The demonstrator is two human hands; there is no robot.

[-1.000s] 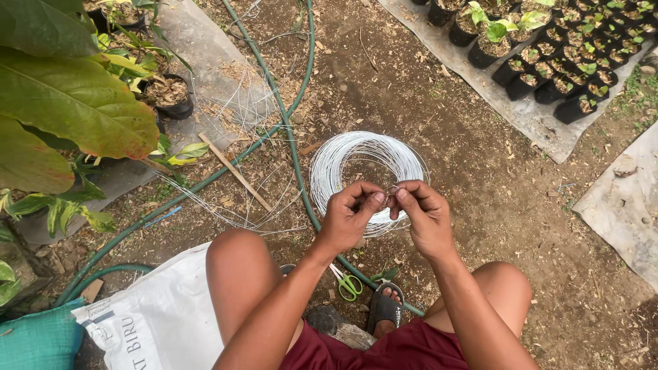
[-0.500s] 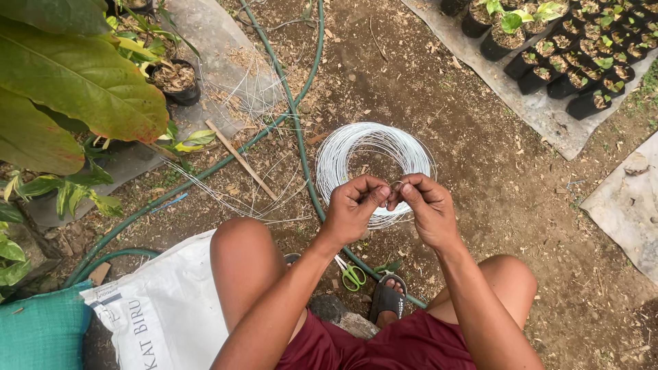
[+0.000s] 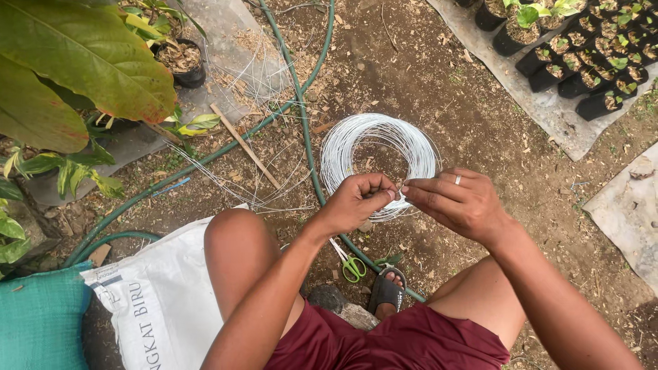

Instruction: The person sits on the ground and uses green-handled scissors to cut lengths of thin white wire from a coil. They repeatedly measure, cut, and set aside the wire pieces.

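Observation:
A coil of thin white wire (image 3: 346,140) lies on the bare soil in front of my knees. My left hand (image 3: 358,202) and my right hand (image 3: 456,203) meet over the coil's near edge, fingertips pinching a strand of the wire between them. A ring shows on my right hand. Green-handled scissors (image 3: 351,264) lie on the ground just below my hands, next to my sandalled foot (image 3: 387,288).
A green hose (image 3: 301,116) snakes across the soil past the coil. Loose cut wires and a wooden stick (image 3: 243,145) lie left of it. A white sack (image 3: 154,301) and teal bag (image 3: 38,322) sit bottom left. Black seedling pots (image 3: 582,62) stand top right, big-leaved plants top left.
My hands stay pinched on the wire at the coil's near edge; fingers shift slightly. The view has drifted a little.

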